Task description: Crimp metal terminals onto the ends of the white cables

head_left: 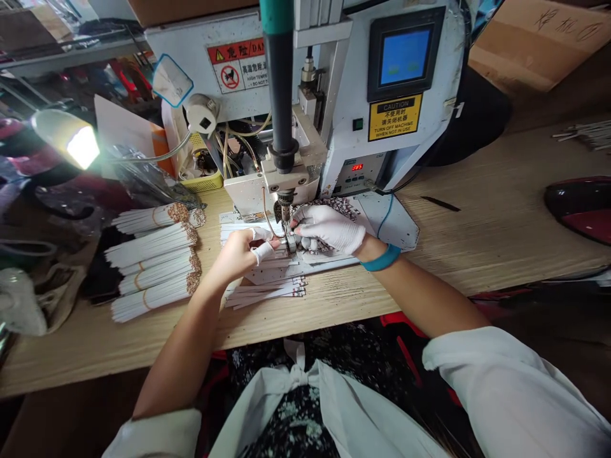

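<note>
Under the soldering head [285, 202] of a white machine [348, 149], my two hands are close together. My left hand [251, 249], with white covers on two fingertips, is closed in a pinch at the ends of white strips. My right hand [329, 229], in a white glove with a blue band at the wrist, pinches at the tip beside the head; what it holds is too small to name. Small dark and white parts [346, 207] lie heaped behind and below it. Finished-looking white strips with dark ends [267, 292] lie at the table's front edge.
Banded bundles of white wires [155, 267] lie on the left of the wooden table [429, 235]. A lit lamp [71, 143] and yellow basket [203, 183] stand behind them. To the right are a dark thin blade-like piece [440, 203] and a red and black object [580, 207].
</note>
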{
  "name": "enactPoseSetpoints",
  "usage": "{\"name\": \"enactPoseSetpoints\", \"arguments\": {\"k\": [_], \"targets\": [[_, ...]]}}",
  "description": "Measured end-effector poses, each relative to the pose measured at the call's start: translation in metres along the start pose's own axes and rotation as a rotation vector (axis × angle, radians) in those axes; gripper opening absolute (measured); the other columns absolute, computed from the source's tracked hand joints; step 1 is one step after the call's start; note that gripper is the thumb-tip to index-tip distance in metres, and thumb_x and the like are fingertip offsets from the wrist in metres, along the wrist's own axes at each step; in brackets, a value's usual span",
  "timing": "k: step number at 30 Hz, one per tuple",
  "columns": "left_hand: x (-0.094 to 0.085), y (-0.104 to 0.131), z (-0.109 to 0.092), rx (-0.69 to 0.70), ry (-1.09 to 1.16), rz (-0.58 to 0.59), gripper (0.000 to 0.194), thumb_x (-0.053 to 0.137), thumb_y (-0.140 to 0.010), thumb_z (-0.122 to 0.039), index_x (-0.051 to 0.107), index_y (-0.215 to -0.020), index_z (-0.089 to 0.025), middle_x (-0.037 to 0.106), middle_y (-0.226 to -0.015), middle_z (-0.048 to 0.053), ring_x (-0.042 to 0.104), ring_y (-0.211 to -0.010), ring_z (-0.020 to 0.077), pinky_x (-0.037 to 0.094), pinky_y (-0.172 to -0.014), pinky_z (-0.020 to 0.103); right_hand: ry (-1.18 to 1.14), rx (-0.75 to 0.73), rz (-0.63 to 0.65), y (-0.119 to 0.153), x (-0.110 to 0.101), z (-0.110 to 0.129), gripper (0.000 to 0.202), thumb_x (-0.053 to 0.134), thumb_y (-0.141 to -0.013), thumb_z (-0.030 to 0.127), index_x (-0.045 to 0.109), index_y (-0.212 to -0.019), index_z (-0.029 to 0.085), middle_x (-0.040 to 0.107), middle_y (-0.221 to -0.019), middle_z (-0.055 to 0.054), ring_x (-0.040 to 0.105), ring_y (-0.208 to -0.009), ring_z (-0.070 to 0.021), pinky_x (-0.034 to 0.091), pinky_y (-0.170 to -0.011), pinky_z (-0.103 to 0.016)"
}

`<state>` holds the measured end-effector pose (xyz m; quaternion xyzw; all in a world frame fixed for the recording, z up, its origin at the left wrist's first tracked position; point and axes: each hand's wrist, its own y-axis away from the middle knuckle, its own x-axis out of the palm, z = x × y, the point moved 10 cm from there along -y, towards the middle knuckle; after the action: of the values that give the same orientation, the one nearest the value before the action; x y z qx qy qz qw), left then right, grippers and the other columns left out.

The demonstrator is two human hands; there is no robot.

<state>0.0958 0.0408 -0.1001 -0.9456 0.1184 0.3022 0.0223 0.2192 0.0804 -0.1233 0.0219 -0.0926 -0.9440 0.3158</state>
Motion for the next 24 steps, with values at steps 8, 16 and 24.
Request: {"name": "enactPoseSetpoints", "arguments": {"k": [8,16,24], "targets": [[0.01,-0.007,0.013,-0.089,0.032,0.074,0.043,0.055,-0.074,-0.057,0.048,-0.056,-0.019,0.05,-0.052,0.0,0.043,-0.05,0.0122,0.033,-0.05,0.025,0.01,0.028,0.016,-0.004,0.003,0.001,0.013,0.056,-0.082,0.002,0.057,-0.085,0.015,0.057,-0.054,0.005,0.049,-0.036,-0.0056,0.038,-0.031,-0.015],[0.009,-0.009,0.009,-0.138,0.143,0.031,0.042,0.066,-0.064,-0.055,0.047,-0.058,-0.018,0.044,-0.057,-0.003,0.036,-0.055,0.0103,0.027,-0.053,0.023,0.002,0.046,-0.012,-0.002,0.005,0.002,0.013,0.059,-0.08,0.002,0.057,-0.085,0.014,0.054,-0.053,0.006,0.046,-0.035,-0.0044,0.036,-0.029,-0.013],[0.011,-0.016,0.014,-0.168,0.205,0.02,0.035,0.07,-0.058,-0.048,0.057,-0.059,-0.016,0.051,-0.06,-0.001,0.042,-0.059,0.0122,0.031,-0.055,0.024,0.02,0.061,-0.015,-0.002,0.004,0.003,0.014,0.054,-0.082,0.0,0.057,-0.085,0.013,0.055,-0.054,0.005,0.047,-0.036,-0.005,0.036,-0.029,-0.014]]}}
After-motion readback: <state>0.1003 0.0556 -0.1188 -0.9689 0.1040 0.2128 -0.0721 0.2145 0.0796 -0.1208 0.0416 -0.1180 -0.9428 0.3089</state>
